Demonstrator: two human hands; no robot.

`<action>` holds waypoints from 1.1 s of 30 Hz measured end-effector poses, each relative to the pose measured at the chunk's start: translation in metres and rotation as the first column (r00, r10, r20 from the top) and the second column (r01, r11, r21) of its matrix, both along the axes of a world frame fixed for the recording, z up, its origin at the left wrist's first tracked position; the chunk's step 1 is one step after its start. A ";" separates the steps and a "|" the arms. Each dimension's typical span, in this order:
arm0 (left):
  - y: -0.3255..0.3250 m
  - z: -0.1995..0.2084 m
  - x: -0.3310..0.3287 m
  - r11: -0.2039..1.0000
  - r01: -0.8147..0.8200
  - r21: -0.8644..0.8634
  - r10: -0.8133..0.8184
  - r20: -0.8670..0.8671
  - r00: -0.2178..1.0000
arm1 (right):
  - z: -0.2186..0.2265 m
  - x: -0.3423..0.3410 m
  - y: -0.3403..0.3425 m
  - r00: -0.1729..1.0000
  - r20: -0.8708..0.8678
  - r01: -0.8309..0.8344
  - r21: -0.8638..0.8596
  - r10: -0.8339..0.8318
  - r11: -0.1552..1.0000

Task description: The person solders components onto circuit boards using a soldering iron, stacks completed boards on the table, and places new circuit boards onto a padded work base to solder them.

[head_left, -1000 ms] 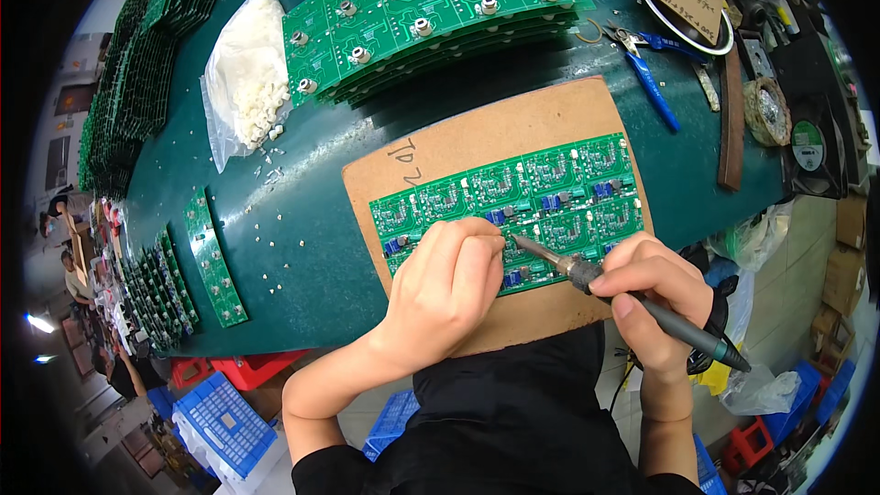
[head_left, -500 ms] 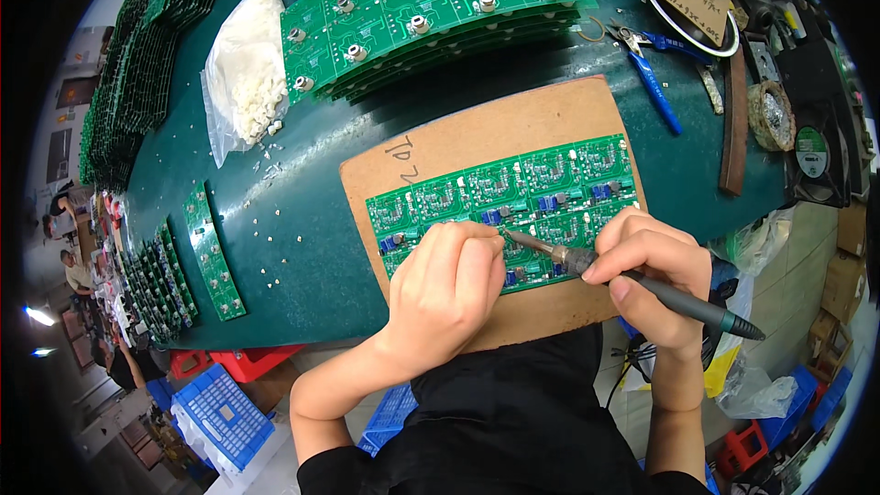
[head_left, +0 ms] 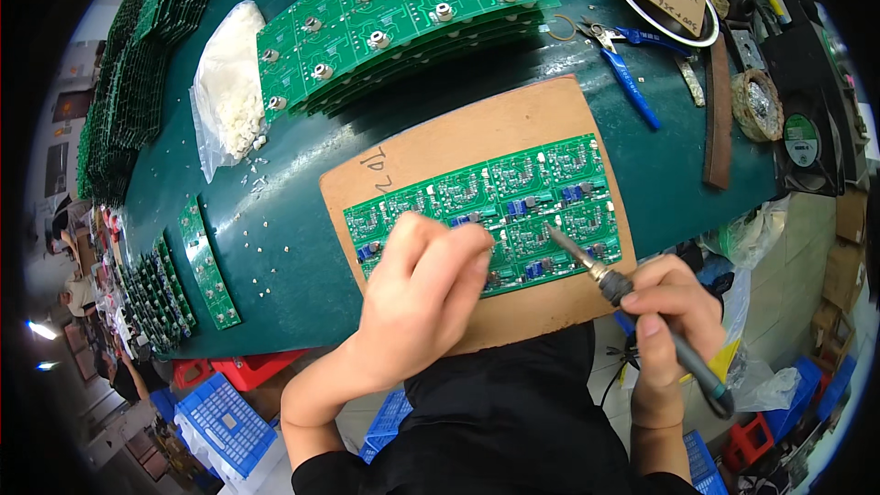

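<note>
My right hand point(head_left: 676, 312) grips a soldering iron point(head_left: 610, 284) by its dark handle. The iron's tip points at the right part of a green circuit board panel point(head_left: 472, 192); whether it touches cannot be made out. Rows of small parts and blue components cover the panel, which lies on a brown board point(head_left: 467, 133) with handwriting on it. Above the panel's lower left part is my left hand point(head_left: 417, 298), closed with thumb and fingers pinched together. What the pinch holds, if anything, is hidden.
Stacked green circuit boards point(head_left: 403, 14) stand beyond the brown board. To their left lies a plastic bag of white pieces point(head_left: 240, 110), with loose ones scattered nearby. Blue-handled cutters point(head_left: 632, 87) and a white-rimmed dish point(head_left: 701, 35) are at right. A board strip point(head_left: 209, 266) lies left.
The soldering iron's tip has moved away from my left fingertips, to the right across the panel. My left hand has drawn back slightly toward me. The whole view has shifted a little.
</note>
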State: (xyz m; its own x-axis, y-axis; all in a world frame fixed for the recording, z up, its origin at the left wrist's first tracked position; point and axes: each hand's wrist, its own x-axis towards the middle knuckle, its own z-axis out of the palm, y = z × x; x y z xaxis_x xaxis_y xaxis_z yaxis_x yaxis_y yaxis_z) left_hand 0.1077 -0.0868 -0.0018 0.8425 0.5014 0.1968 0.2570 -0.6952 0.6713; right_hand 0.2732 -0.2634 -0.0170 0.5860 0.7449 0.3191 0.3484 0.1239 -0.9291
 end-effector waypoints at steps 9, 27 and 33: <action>-0.003 -0.029 0.024 0.990 0.111 0.084 -0.112 0.018 0.993 | -0.011 -0.008 0.002 0.999 0.039 -0.015 -0.026 0.016 1.000; -0.009 -0.035 0.032 0.963 0.041 0.268 -0.061 0.067 0.996 | -0.004 -0.006 0.003 0.989 0.144 -0.042 -0.025 0.045 0.999; -0.012 -0.031 0.032 0.952 0.026 0.305 -0.030 0.010 0.999 | -0.006 -0.005 0.007 0.993 0.093 -0.072 -0.040 0.075 0.997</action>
State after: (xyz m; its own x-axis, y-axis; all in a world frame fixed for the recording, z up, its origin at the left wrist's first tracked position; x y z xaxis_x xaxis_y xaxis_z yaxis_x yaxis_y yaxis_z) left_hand 0.1396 -0.0988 -0.0332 0.8513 0.3921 0.3486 0.2264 -0.8739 0.4302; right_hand 0.2687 -0.2563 -0.0235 0.4974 0.7970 0.3426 0.4262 0.1194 -0.8967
